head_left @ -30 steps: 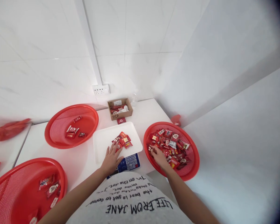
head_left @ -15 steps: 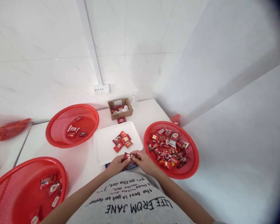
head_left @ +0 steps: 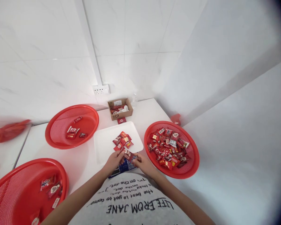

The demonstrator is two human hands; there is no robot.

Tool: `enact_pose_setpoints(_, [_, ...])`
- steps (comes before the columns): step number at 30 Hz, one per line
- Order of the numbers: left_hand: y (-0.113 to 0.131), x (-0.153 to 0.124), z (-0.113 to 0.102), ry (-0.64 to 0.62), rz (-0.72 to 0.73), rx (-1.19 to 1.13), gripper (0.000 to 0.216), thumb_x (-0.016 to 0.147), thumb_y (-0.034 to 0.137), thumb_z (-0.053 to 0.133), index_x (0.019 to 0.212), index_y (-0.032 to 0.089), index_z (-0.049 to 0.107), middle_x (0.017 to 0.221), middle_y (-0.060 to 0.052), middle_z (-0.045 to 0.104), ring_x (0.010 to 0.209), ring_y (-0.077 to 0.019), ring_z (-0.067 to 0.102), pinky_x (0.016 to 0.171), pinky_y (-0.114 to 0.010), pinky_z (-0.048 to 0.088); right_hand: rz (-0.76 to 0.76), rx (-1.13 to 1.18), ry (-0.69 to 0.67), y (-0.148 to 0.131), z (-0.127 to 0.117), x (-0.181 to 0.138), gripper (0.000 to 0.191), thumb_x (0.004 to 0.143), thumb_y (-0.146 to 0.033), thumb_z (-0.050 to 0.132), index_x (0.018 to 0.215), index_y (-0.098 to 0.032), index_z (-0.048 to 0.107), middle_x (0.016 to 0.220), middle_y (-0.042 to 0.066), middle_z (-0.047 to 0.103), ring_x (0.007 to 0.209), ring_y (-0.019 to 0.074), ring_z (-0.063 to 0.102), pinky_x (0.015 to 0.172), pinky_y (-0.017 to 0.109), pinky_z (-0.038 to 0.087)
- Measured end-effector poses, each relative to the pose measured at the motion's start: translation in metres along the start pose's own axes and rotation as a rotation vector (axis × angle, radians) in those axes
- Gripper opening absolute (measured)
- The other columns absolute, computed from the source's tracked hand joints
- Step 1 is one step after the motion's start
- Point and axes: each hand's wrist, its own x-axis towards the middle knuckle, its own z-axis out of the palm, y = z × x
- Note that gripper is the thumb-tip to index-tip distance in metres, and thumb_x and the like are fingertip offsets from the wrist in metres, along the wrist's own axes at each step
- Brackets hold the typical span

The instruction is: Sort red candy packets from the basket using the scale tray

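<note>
My left hand [head_left: 114, 160] and my right hand [head_left: 142, 162] meet over the near edge of a white tray [head_left: 105, 143] and pinch a small red candy packet [head_left: 129, 154] between them. A little heap of red packets [head_left: 122, 141] lies on the tray just beyond the fingers. The tray rests on a scale whose blue keypad [head_left: 125, 166] shows under my hands. To the right stands a red mesh basket [head_left: 189, 167] filled with several mixed red sweets.
A second red basket [head_left: 61, 142] at the back left holds a few packets, and a third [head_left: 11, 168] at the near left holds several. A small cardboard box [head_left: 120, 108] sits by the wall under a socket [head_left: 101, 90]. Red bags lie at the far left.
My right hand left the right basket with a packet and came to the tray's front edge. My left hand drew back from the heap and joined it on the packet.
</note>
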Motion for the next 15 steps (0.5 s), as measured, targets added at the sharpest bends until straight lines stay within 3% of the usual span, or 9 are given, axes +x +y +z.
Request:
enact_pose_setpoints(3, [0.001,0.007,-0.013,0.205,0.157,0.358,0.032,0.083,0.043,0.040,0.090,0.017,0.059,0.080,-0.004,0.062,0.077,-0.0199,0.058,0.072,-0.033,0.045,0.005,-0.029,0.079,0.003,-0.009,0.001,0.039,0.070,-0.037,0.058,0.104,-0.018,0.057,0.074,0.001,0.064,0.068,0.0167,0.060,0.070,0.034,0.047])
enact_pose_setpoints(6, [-0.010,0.013,-0.017,0.374,0.349,0.686,0.034,0.083,0.035,0.044,0.110,0.018,0.055,0.113,-0.011,0.057,0.107,-0.0251,0.051,0.090,-0.040,0.040,0.008,-0.043,0.150,0.003,-0.020,0.002,0.037,0.069,-0.036,0.057,0.101,-0.018,0.057,0.076,0.002,0.065,0.075,0.0181,0.061,0.072,0.034,0.047])
enact_pose_setpoints(10, [-0.026,0.022,-0.005,0.351,0.516,0.891,0.053,0.082,0.038,0.048,0.131,0.019,0.040,0.142,-0.013,0.032,0.131,-0.0290,0.028,0.102,-0.045,0.030,0.020,-0.022,0.237,0.000,-0.034,0.004,0.035,0.069,-0.035,0.056,0.098,-0.017,0.057,0.078,0.003,0.065,0.074,0.0174,0.061,0.070,0.033,0.048])
enact_pose_setpoints(15, [-0.016,0.043,0.016,0.421,0.517,1.036,0.067,0.079,0.052,0.048,0.137,0.022,0.033,0.149,-0.014,0.018,0.135,-0.0349,0.013,0.105,-0.055,0.016,0.027,-0.039,0.280,-0.004,-0.044,0.006,0.033,0.069,-0.035,0.054,0.096,-0.017,0.057,0.075,0.002,0.064,0.067,0.0157,0.060,0.065,0.031,0.048])
